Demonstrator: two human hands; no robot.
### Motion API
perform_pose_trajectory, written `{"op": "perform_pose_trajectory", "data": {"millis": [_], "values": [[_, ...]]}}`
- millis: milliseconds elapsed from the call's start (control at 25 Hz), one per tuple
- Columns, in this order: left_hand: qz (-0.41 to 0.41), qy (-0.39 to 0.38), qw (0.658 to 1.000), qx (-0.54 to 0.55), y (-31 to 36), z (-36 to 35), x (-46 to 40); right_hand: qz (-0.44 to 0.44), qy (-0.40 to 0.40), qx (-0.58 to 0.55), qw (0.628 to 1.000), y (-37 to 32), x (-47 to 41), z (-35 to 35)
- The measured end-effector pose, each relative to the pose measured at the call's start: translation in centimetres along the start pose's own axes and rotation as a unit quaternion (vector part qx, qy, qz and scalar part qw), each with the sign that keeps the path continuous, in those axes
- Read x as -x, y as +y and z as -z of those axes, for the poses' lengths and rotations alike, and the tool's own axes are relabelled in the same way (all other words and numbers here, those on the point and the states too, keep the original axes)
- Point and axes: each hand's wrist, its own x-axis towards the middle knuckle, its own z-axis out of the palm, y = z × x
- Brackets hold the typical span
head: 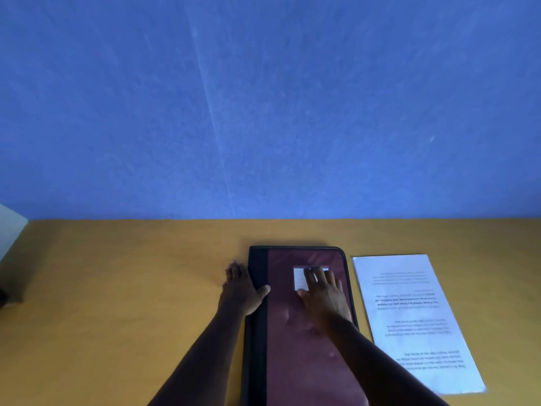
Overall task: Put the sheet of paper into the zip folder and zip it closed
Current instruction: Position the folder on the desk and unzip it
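A maroon zip folder (287, 332) with a black spine strip and black zip edging lies shut and flat on the table in front of me. A white label on its cover is partly under my fingers. My left hand (241, 291) rests at the folder's left edge, thumb on the black spine, fingers on the table. Lying flat on the cover near the label is my right hand (323, 291), fingers spread. The sheet of paper (415, 320), white with printed text, sits on the table just right of the folder, untouched.
The yellow-brown table (117, 288) runs up to a blue wall (263, 98) at the back. A white object (10, 227) stands at the far left edge, and a small dark item (3, 297) lies below it.
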Motion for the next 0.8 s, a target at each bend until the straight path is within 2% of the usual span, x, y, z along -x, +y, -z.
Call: {"op": "perform_pose_trajectory", "data": {"millis": [120,320,560,800], "values": [[0.015,0.004,1.000,0.013,0.5,-0.3,-0.2,-0.006,0.024,0.010,1.000,-0.2,-1.2,0.2],[0.019,0.016,0.999,0.028,0.6,-0.4,-0.2,-0.006,0.047,-0.055,0.997,-2.7,-6.2,2.3],[0.009,0.035,0.999,0.026,0.4,-0.7,-0.2,-0.003,-0.035,-0.071,0.997,-6.9,-12.3,3.7],[0.014,0.037,0.999,0.031,0.6,-0.7,-0.3,-0.060,-0.091,-0.104,0.989,-10.3,-14.4,3.1]]}}
